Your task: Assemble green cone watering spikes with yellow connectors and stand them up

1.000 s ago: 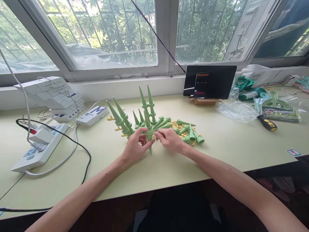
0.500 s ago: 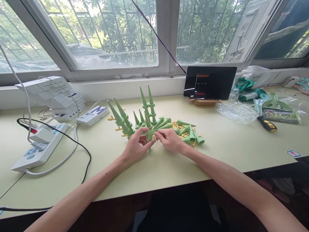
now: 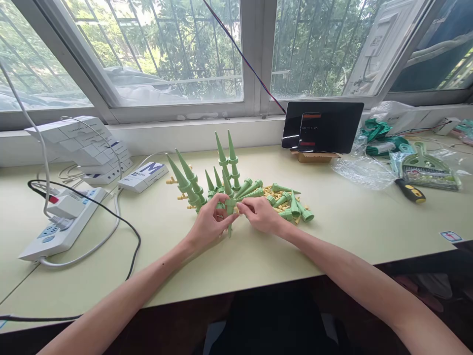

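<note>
You hold one green spike [image 3: 229,219] between both hands, just in front of the heap of green spikes [image 3: 290,203], on its near-left edge. The green spike stands nearly upright with its point down, the tip at or just above the table [image 3: 244,259]; which of the two cannot be told. Its wide collar is on top.

Your left hand [image 3: 209,227] closes on that collar from the side away from the heap, thumb and forefinger pinched narrow around it. Your right hand [image 3: 262,215] grips the same collar from the heap's side, its fingertips [image 3: 242,206] pressed against the rim. Your wrist lies over the near edge of the heap.

Small tan parts [image 3: 275,192] lie mixed into the heap's far side. Left of the heap, several standing spikes [image 3: 229,160] point upward, close together, and two more lean beside them.

Further left of the heap lie a white box [image 3: 143,176], a stack of white boxes [image 3: 83,148] and a power strip [image 3: 55,230] with cables. Behind the heap, to its right, a dark tablet [image 3: 322,126] leans by the window. Well to the right of the heap lie a screwdriver [image 3: 410,190] and a green dustpan [image 3: 424,165] in plastic wrap.
</note>
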The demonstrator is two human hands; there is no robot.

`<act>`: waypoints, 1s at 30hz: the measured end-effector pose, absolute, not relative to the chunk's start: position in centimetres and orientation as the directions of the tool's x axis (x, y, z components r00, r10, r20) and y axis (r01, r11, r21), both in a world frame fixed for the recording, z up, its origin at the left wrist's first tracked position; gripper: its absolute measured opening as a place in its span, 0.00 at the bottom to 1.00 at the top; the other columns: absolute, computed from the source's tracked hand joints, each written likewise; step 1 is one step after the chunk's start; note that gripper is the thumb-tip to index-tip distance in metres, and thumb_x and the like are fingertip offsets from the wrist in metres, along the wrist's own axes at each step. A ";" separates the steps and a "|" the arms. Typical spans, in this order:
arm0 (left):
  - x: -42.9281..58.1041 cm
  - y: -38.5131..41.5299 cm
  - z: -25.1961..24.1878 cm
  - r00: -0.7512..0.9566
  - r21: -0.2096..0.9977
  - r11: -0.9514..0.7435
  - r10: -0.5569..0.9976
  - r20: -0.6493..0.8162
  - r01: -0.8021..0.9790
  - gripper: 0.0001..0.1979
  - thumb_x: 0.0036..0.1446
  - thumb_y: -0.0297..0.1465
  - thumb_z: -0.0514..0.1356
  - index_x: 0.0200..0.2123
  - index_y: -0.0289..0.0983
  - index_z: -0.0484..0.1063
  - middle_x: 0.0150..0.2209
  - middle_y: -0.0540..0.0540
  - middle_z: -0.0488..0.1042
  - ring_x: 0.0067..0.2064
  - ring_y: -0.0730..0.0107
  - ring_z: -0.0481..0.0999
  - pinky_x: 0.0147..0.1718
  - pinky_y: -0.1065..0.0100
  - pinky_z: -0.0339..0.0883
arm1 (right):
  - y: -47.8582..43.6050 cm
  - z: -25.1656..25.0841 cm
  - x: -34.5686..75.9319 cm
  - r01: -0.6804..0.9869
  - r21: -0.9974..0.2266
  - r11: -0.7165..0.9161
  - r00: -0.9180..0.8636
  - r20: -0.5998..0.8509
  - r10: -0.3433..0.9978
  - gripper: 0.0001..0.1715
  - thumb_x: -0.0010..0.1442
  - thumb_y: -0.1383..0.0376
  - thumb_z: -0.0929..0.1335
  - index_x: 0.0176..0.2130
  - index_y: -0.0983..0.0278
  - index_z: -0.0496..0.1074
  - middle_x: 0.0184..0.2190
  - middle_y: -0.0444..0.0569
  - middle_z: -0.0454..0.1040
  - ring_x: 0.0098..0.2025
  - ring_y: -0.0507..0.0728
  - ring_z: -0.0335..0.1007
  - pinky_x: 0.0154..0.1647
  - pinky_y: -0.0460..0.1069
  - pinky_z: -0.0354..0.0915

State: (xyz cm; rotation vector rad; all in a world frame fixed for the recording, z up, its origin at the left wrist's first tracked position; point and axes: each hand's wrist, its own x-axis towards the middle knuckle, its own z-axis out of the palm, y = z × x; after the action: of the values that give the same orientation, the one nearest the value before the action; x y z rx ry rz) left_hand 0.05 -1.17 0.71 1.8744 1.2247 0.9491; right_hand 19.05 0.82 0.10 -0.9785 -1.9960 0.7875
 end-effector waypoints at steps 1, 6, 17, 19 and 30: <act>0.0 -1.2 0.7 0.288 0.850 -0.312 0.936 0.200 0.424 0.18 0.57 0.38 0.64 0.44 0.42 0.60 0.17 0.61 0.61 0.15 0.79 0.63 0.15 0.77 0.58 | 0.8 0.1 19.0 0.365 -0.775 0.516 -0.415 0.361 0.835 0.22 0.67 0.61 0.61 0.22 0.65 0.64 0.18 0.41 0.60 0.21 0.48 0.51 0.23 0.46 0.49; 0.0 -1.0 0.6 0.307 0.852 -0.324 0.929 0.205 0.411 0.18 0.57 0.39 0.64 0.45 0.41 0.61 0.18 0.60 0.63 0.16 0.77 0.66 0.16 0.76 0.61 | 0.9 0.1 19.0 0.355 -0.778 0.519 -0.416 0.366 0.833 0.22 0.67 0.60 0.61 0.23 0.65 0.65 0.18 0.41 0.61 0.21 0.48 0.52 0.24 0.46 0.50; -0.3 -0.7 1.1 0.389 0.939 -0.218 0.916 0.103 0.266 0.15 0.63 0.44 0.57 0.37 0.37 0.65 0.19 0.54 0.70 0.17 0.74 0.71 0.17 0.73 0.65 | 1.0 0.1 19.1 0.302 -0.798 0.521 -0.390 0.395 0.832 0.30 0.68 0.49 0.59 0.22 0.65 0.62 0.18 0.42 0.62 0.20 0.48 0.53 0.24 0.46 0.51; -0.3 -0.5 1.2 0.398 0.958 -0.174 0.915 0.071 0.228 0.15 0.63 0.44 0.56 0.36 0.37 0.66 0.20 0.53 0.70 0.17 0.74 0.70 0.18 0.72 0.66 | 0.9 0.3 19.1 0.301 -0.799 0.521 -0.384 0.398 0.833 0.30 0.68 0.48 0.59 0.23 0.64 0.63 0.17 0.41 0.60 0.20 0.48 0.52 0.24 0.46 0.51; -0.3 -0.5 1.8 0.391 0.988 0.147 0.908 -0.151 0.040 0.20 0.60 0.47 0.59 0.30 0.35 0.66 0.23 0.52 0.67 0.17 0.81 0.62 0.12 0.77 0.54 | 0.1 1.1 19.3 0.268 -0.781 0.564 -0.315 0.482 0.817 0.18 0.68 0.54 0.61 0.36 0.64 0.68 0.22 0.41 0.65 0.22 0.49 0.56 0.26 0.45 0.56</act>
State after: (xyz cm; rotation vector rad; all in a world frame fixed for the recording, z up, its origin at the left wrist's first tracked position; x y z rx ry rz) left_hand -0.29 -0.49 1.78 1.2687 0.9836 0.7980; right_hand 19.26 0.07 1.08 -0.8849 -1.8555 0.7324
